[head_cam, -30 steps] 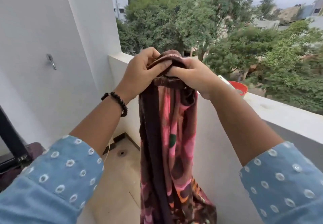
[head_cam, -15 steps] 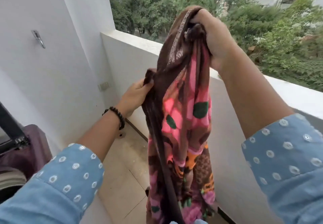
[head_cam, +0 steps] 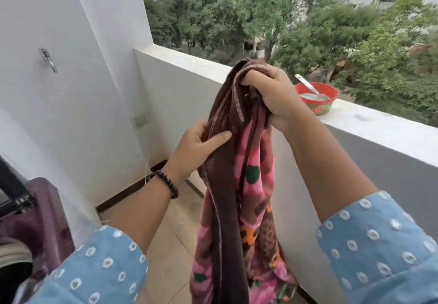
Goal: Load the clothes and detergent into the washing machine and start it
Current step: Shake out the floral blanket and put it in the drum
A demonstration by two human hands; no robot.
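Right hand (head_cam: 272, 101): fist closed round the bunched top of a floral cloth (head_cam: 239, 209), brown-bordered, pink and orange print. Hand held above the parapet ledge (head_cam: 379, 133)

Left hand (head_cam: 201, 147): lower on the same cloth, thumb lying across the brown border with the fingers behind it, so it pinches the edge. Beaded bracelet (head_cam: 167, 184) at that wrist

Cloth hangs as one long gathered rope from the right fist, passes the left hand, and runs out of the bottom of the view; lower end not seen

Washing machine (head_cam: 30, 228): maroon body, lower left, dark lid edge raised. Drum opening mostly cut off by the frame. Cloth is well apart from it, to its right

Red tub (head_cam: 316, 97) with a spoon-like utensil stands on the ledge just beyond the right hand; looks like detergent, cannot confirm

Judgement: step in hand is gathering the cloth before it is dropped in. To do it well: feed the length up hand over hand until no tail trails, then swing left and lower the bundle loosely over the drum, not twisted tight. Risk: elbow or cloth knocking the tub off the ledge
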